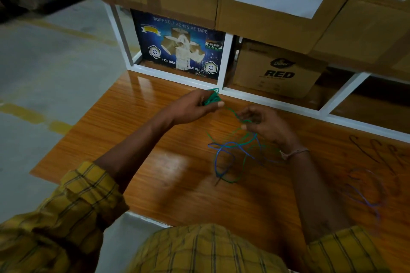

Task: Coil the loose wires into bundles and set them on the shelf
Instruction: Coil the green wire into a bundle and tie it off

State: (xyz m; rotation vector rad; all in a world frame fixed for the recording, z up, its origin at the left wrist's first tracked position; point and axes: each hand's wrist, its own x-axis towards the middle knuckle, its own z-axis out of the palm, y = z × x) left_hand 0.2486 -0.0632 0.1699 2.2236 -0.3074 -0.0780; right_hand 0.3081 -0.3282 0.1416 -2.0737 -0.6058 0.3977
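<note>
At frame centre, a person's left hand [195, 104] grips a small green wire coil [211, 97] while the right hand [264, 124] pinches its trailing strand, apparently feeding slack from the loose green-and-blue tangle [230, 155] on the wooden table [155, 162].

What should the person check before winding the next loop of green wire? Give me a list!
1. Left hand grips the green coil: ok.
2. Right hand pinches the green wire running to the coil: ok.
3. Loose green wire free of the blue wire: not ok, they cross in a tangle on the wooden table.
4. Second blue wire out of the way: ok, it lies apart at the right.
5. Shelf has room for the bundle: cannot tell, boxes fill the visible compartments.
</note>
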